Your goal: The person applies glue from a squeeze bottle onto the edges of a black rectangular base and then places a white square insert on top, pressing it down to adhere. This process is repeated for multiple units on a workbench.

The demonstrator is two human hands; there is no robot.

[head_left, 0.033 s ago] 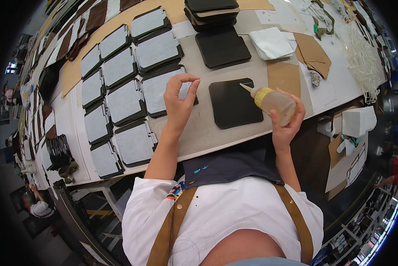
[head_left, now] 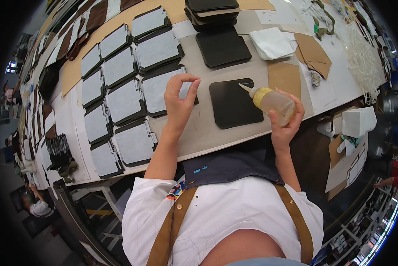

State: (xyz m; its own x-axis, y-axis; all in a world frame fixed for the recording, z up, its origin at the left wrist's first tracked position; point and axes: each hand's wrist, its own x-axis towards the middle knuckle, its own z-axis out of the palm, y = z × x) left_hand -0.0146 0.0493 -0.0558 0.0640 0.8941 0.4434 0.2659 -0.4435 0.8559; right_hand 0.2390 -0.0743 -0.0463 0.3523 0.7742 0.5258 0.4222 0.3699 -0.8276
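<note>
My right hand (head_left: pixel 287 124) is wrapped round a squeeze bottle (head_left: pixel 276 105) with a translucent body, a yellow band and a thin pointed nozzle. The bottle is tilted, its nozzle pointing left over the upper right part of a black rounded square panel (head_left: pixel 234 108). That panel lies flat near the table's front edge. Left of it, my left hand (head_left: pixel 180 99) is raised with thumb and forefinger curled into a ring, their tips together. Nothing shows between those tips. Behind this hand lies a black piece topped with a pale grey sheet (head_left: pixel 157 94).
Rows of stacked black pieces with pale sheets (head_left: pixel 126 104) fill the table's left side. Beyond the panel are another black panel (head_left: pixel 223 46) and a tall black stack (head_left: pixel 211 13). White sheets (head_left: pixel 272 43) and brown card (head_left: pixel 313 53) lie at the right.
</note>
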